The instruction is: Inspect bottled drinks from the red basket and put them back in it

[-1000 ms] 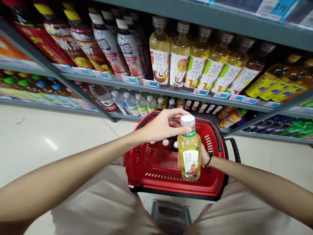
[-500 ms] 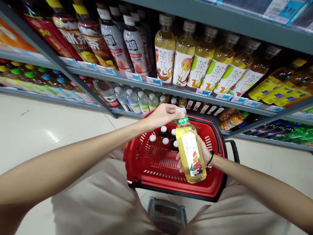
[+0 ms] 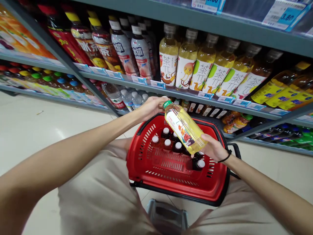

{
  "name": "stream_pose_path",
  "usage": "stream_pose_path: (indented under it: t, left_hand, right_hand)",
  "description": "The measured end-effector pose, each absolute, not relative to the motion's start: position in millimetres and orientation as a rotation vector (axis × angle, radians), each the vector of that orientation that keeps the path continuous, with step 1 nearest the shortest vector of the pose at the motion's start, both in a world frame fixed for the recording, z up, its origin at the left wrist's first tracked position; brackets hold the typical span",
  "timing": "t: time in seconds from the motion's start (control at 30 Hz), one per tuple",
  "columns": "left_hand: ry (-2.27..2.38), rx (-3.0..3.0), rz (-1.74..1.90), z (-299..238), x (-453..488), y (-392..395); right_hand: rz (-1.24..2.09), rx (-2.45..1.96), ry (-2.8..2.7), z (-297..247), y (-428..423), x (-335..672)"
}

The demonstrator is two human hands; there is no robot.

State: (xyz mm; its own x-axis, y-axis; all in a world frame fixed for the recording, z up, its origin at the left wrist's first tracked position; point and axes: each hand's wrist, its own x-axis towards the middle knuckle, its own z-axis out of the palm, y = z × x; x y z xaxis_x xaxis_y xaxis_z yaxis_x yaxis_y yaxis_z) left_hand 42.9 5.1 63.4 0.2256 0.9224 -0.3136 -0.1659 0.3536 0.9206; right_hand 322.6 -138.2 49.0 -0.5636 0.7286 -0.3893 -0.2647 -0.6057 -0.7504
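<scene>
A bottle of pale yellow tea [image 3: 187,127] with a green neck band and a white picture label is held tilted over the red shopping basket [image 3: 156,178]. My left hand [image 3: 154,107] is closed around its cap end, at the upper left. At the lower right, my right hand [image 3: 214,147] grips the bottle's base, a dark band on its wrist. Inside the basket stand several dark bottles with white caps [image 3: 167,144]. One more white-capped dark bottle [image 3: 199,164] leans at the basket's right side, below my right hand.
Shelves of drinks run across the front, with tea bottles [image 3: 187,71] on the middle shelf and smaller bottles [image 3: 127,98] below. The basket's black handle [image 3: 236,150] sticks out on the right. A grey stool-like object [image 3: 167,215] is on the floor between my knees.
The tea bottle has swung from nearly upright to a slant, its cap end moving left and its base right and up. Both hands moved with it, uncovering more bottles in the basket.
</scene>
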Motion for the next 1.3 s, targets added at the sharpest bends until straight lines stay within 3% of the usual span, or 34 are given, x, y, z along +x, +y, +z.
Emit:
stream_pose_path:
  t: [0.33,0.53,0.67,0.87,1.17,1.3]
  left_hand:
    - [1.041,0.717,0.886,59.3,45.4,-3.7]
    - [1.057,0.709,0.857,54.5,46.5,-8.7]
    - [1.081,0.734,0.860,61.9,48.9,-9.8]
    - [1.011,0.767,0.848,77.0,45.4,-6.0]
    - [0.977,0.816,0.888,81.0,46.7,-13.0]
    - [1.003,0.764,0.865,80.8,50.8,-16.9]
  right_hand:
    - [1.125,-1.383,-1.543,51.1,-131.1,349.1]
    - [0.232,-1.016,-2.260,58.7,-131.2,365.3]
    - [-0.063,-0.844,-2.356,62.9,-130.6,368.3]
    - [0.089,-0.947,-2.219,68.3,-135.4,360.5]
    - [1.075,-1.289,-1.493,57.6,-145.2,352.0]
    - [1.278,-1.290,-1.175,60.0,-142.4,347.3]
